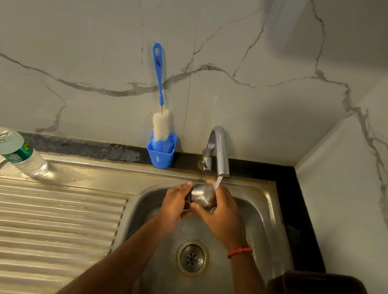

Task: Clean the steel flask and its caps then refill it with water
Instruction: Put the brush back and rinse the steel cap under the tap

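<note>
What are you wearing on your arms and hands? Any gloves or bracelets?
No gloves and no sleeves in view: both arms are bare. The right hand has a thin orange-red thread bracelet round its wrist. The left hand and its wrist wear nothing; no watch shows.
</note>
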`<state>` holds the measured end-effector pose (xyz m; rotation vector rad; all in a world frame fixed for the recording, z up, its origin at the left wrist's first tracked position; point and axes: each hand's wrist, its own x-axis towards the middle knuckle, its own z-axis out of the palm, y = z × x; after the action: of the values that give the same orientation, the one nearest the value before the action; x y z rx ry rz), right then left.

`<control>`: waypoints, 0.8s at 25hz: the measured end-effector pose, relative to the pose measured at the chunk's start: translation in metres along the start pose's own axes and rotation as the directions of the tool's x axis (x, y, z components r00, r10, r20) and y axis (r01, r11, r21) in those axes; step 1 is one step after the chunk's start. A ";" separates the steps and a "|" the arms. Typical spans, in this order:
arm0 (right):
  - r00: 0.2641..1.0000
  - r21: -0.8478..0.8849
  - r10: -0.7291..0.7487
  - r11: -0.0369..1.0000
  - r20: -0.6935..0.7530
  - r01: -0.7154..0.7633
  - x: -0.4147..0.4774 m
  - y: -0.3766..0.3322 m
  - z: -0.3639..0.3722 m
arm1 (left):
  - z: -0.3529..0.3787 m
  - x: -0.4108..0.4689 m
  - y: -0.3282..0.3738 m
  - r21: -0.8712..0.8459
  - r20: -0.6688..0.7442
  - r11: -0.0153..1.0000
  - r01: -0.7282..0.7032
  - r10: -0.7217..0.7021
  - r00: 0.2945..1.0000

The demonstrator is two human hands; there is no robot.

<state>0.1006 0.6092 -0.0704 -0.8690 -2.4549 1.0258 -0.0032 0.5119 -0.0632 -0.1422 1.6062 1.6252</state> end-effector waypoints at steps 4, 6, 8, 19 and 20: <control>0.990 0.338 0.142 0.931 0.011 -0.137 0.000 0.002 -0.007 | -0.001 -0.001 -0.002 0.016 0.033 1.000 -0.011 0.011 0.999; 0.963 0.549 0.220 0.791 0.157 -0.270 -0.004 0.000 -0.002 | 0.000 -0.001 -0.002 0.030 0.005 0.999 -0.020 0.020 1.000; 0.836 0.756 0.427 0.402 0.344 -0.516 -0.005 -0.001 0.007 | 0.001 0.001 0.002 0.029 -0.013 0.999 -0.020 0.021 1.000; 0.664 0.740 0.326 -0.305 0.673 -0.600 -0.001 0.008 0.020 | -0.012 0.008 0.003 0.044 -0.087 0.999 -0.020 0.024 0.996; 0.652 0.739 0.348 -0.308 0.673 -0.599 0.000 0.007 0.019 | -0.010 0.007 0.002 0.048 -0.085 0.999 -0.011 0.015 0.996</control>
<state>0.0934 0.6027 -0.0883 -1.1265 -0.4195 2.7103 -0.0134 0.5067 -0.0678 -0.1789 1.7123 1.6080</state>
